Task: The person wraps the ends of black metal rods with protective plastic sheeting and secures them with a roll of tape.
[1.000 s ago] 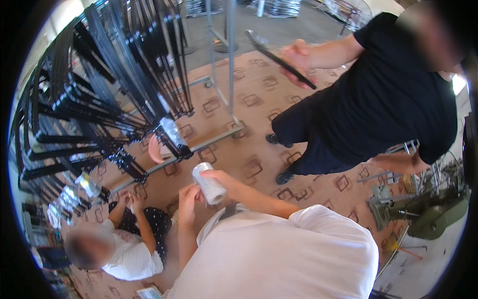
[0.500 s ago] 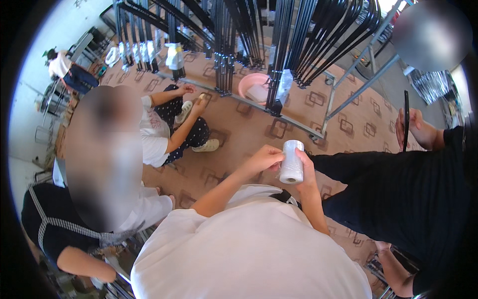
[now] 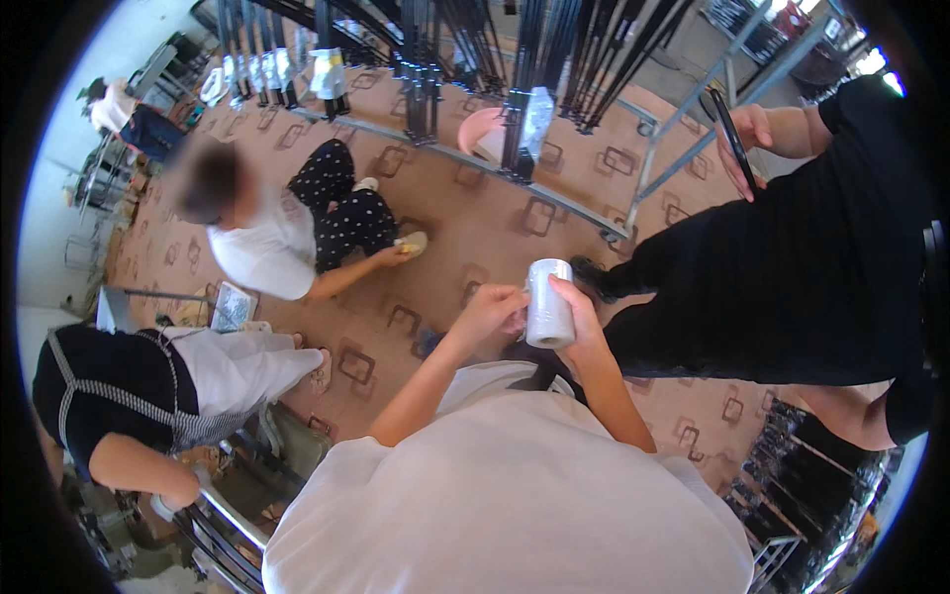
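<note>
A roll of clear plastic film [image 3: 550, 305] stands nearly upright in front of my body, its cardboard core showing at the lower end. My right hand [image 3: 583, 323] is wrapped round its right side, the thumb lying across the front. At the roll's left side my left hand [image 3: 495, 310] is closed in a pinch. Its fingertips touch the film at the roll's edge; the exact bit between them is too small to see clearly.
Bundles of black metal tubes [image 3: 421, 89] stand on a grey metal rack [image 3: 569, 201] ahead, beside a pink basin [image 3: 479, 130]. A person in dotted trousers [image 3: 358, 220] sits low at left. Close on my right stands a person in black [image 3: 752, 287] holding a phone [image 3: 730, 144].
My view has shifted, and the roll and both hands sit a little further left and higher. The seated person's hands have lowered. The phone at right is now tilted.
</note>
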{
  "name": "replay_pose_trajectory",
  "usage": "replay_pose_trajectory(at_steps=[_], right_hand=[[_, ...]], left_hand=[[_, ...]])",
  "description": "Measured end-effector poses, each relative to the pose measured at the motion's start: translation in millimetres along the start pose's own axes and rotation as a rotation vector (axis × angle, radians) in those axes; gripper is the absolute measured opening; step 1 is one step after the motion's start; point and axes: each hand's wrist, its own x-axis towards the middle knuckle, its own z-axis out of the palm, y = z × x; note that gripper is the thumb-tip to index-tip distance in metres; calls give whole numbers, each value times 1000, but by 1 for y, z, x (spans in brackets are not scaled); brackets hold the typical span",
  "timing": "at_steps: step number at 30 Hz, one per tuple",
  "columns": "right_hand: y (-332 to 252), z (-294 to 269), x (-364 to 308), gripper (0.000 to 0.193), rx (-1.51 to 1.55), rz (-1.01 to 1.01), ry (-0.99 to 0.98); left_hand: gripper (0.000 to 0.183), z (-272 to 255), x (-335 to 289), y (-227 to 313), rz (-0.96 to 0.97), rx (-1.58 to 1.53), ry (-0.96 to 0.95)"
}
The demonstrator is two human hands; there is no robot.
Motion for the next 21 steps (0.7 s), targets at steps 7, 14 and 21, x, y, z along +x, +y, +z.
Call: replay_pose_trajectory(at_steps=[7, 14, 21], right_hand=[[10, 43, 8, 39, -2, -75, -57], [21, 127, 43, 41, -115, -241, 73], [25, 174, 55, 43, -153, -373, 31]], left_hand=[[21, -29, -19, 8, 117, -17, -10], [12, -74, -36, 46, 318, -43, 265], [10, -91, -47, 80, 414, -102, 432]])
